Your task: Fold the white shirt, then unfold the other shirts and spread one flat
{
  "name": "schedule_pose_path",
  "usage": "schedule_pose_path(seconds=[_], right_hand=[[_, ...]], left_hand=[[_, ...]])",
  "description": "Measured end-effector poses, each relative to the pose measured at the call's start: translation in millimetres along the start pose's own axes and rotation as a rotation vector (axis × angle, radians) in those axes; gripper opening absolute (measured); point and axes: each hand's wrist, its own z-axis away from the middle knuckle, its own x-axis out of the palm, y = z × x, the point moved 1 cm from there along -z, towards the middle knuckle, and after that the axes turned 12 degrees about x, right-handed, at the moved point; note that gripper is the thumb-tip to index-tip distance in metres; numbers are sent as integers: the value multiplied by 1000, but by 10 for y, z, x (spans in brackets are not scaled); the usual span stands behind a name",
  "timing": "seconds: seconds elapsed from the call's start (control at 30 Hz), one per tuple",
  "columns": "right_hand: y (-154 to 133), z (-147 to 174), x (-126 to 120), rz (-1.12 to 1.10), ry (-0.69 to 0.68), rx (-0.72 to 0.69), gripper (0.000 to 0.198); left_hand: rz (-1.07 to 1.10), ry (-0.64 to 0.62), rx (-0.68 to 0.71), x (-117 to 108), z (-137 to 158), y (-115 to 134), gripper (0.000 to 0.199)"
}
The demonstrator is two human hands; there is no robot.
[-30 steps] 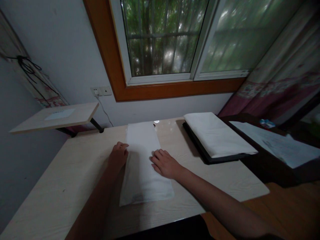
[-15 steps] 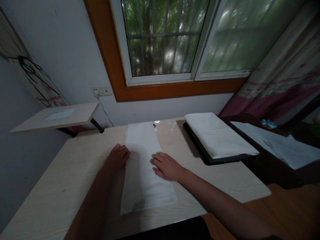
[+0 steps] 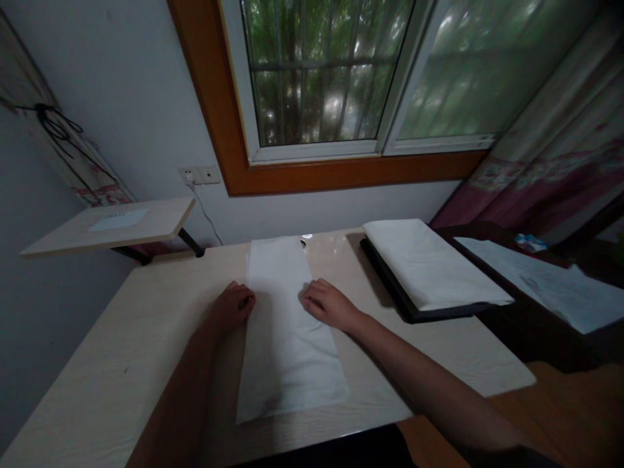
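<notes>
- Dark patch (image 3: 336, 450) at the bottom, against the table's near edge; what it is cannot be told.
- Table (image 3: 117, 331), pale and wood-grained.
- Cloth (image 3: 285, 351), white, lying flat on the table as a long strip from near the front edge to the back edge; small creases run across it below the right hand.
- Left hand (image 3: 231, 305) on the cloth's left edge, fingers curled, tips together on that edge.
- Right hand (image 3: 330, 304) on the opposite edge, fingers bent in and closed on the fabric.
- White bundle (image 3: 433, 263) to the right, well apart from the cloth, lying on a flat black thing (image 3: 431, 316).
- Pale sheet (image 3: 546, 279) farther right, on a dark surface beside the table.
- Shelf (image 3: 160, 224) at the back left, raised on black legs, with a paper (image 3: 118, 220) on top.
- Socket (image 3: 199, 175) on the wall, a white cord (image 3: 209, 218) hanging from it.
- Window (image 3: 324, 97) in an orange-brown frame, greenery outside.
- Curtain (image 3: 541, 172) at the right, pale above, plum below.
</notes>
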Motion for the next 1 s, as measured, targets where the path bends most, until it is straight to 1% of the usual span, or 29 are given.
schedule_pose_path(seconds=[0.07,0.13,0.27,0.4,0.53,0.7,0.73,0.77,0.83,0.9,0.93,1.0], right_hand=[[82,-74,7,46,38,50,17],[139,-117,25,97,42,69,21],[177,-116,60,184,15,70,21],[161,-80,51,192,16,65,19],[147,-64,23,175,16,30,16],[143,-28,7,122,-4,-62,20],[146,-21,6,111,1,-68,21],[150,-17,5,101,14,-66,20],[166,-19,10,81,53,-39,18],[191,-31,26,65,95,6,18],[204,-40,39,61,108,30,20],[226,-55,68,67,112,67,22]], left_hand=[[-11,-15,18,4,14,-16,23],[-16,-21,12,2,30,-36,26],[-8,-46,-27,-10,56,-68,33],[45,-49,-38,-36,69,-76,41],[156,-91,-77,-51,95,-78,45],[318,-209,-94,-28,117,-46,47],[329,-203,-101,-21,112,-38,47],[324,-171,-105,-17,103,-32,46],[257,-53,-83,-15,75,-27,39],[149,65,-31,-18,47,-32,30],[99,99,-5,-19,35,-38,27],[32,116,25,-22,21,-53,25]])
